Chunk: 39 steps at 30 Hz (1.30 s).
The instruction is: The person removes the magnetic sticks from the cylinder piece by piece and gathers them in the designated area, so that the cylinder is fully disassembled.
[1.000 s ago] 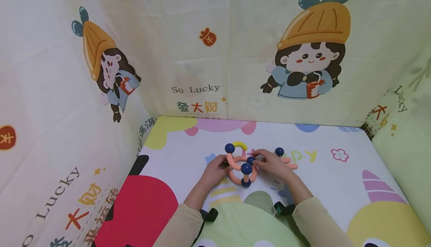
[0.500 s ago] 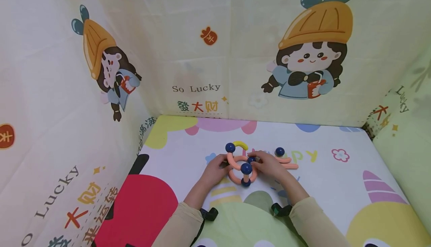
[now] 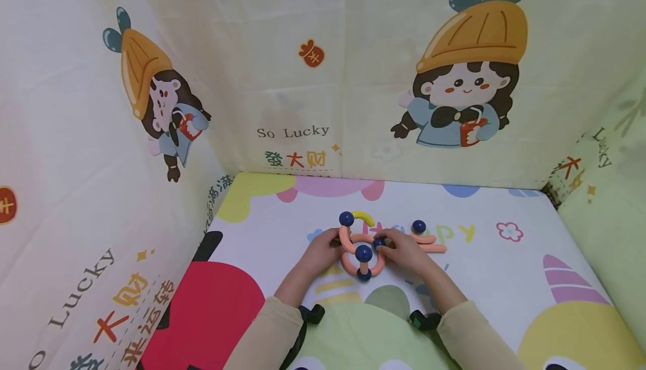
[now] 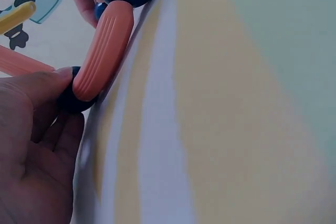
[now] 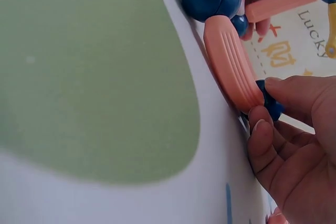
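Note:
Between the two hands stands a building toy of salmon-pink curved rods (image 3: pixel 348 266) and blue balls, joined in a ring on the table. A taller front ball (image 3: pixel 363 253) sits on an upright rod, and another raised ball (image 3: pixel 346 218) has a yellow curved rod (image 3: pixel 364 217) attached. My left hand (image 3: pixel 323 251) pinches a blue ball (image 4: pixel 69 103) at the ring's left side, between thumb and fingers; the head view hides that ball. On the right side, my right hand (image 3: pixel 405 251) pinches another blue ball (image 5: pixel 273 107), its fingers also touching the adjoining pink rod (image 5: pixel 231 59).
Just beyond the right hand lie a loose blue ball (image 3: pixel 419 226) and pink rods (image 3: pixel 434 248) on the patterned tabletop (image 3: pixel 504 269). Printed cloth walls (image 3: pixel 363 101) enclose the table at the back and both sides.
The ring has turned slightly between the hands: its front ball has shifted a little left, and the raised ball with the yellow rod slightly right. Both hands still hold it.

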Available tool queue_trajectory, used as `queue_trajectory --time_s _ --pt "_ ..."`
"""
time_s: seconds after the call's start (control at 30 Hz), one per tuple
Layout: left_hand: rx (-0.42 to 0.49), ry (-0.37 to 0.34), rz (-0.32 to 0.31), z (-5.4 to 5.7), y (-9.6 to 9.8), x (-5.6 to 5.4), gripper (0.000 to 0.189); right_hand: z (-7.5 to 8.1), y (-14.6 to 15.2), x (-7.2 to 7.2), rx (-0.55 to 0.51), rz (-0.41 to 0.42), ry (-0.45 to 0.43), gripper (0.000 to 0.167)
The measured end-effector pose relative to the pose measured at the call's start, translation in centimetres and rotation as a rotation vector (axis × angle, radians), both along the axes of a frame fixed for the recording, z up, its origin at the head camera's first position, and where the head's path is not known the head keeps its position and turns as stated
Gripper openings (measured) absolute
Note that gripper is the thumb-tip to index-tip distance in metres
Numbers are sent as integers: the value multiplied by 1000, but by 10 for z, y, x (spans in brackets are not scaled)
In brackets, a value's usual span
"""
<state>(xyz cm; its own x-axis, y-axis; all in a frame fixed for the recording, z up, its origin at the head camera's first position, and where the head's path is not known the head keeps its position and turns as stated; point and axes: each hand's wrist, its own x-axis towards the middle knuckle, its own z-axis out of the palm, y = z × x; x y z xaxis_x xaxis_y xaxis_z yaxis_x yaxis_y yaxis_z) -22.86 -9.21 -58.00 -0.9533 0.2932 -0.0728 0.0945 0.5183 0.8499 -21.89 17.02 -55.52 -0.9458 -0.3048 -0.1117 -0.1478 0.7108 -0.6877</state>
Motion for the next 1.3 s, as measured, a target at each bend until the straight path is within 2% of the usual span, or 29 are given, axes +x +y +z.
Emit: queue_trajectory --time_s 0.27,0.5,0.8,1.17,1.3 --pt "-39 69 -42 2 2 -11 24 -3 3 10 -13 -31 0 30" --pt "-32 96 -56 4 4 -17 13 -4 -1 15 -3 -121 -58 30" --pt "-63 69 -69 7 6 -23 12 -5 -6 24 -12 -160 -66 25" --pt "-72 -28 -47 7 11 -27 11 -7 -8 28 12 -142 -49 29" --pt "-82 -9 -24 9 9 -24 17 -3 -7 29 1 -131 -58 27"
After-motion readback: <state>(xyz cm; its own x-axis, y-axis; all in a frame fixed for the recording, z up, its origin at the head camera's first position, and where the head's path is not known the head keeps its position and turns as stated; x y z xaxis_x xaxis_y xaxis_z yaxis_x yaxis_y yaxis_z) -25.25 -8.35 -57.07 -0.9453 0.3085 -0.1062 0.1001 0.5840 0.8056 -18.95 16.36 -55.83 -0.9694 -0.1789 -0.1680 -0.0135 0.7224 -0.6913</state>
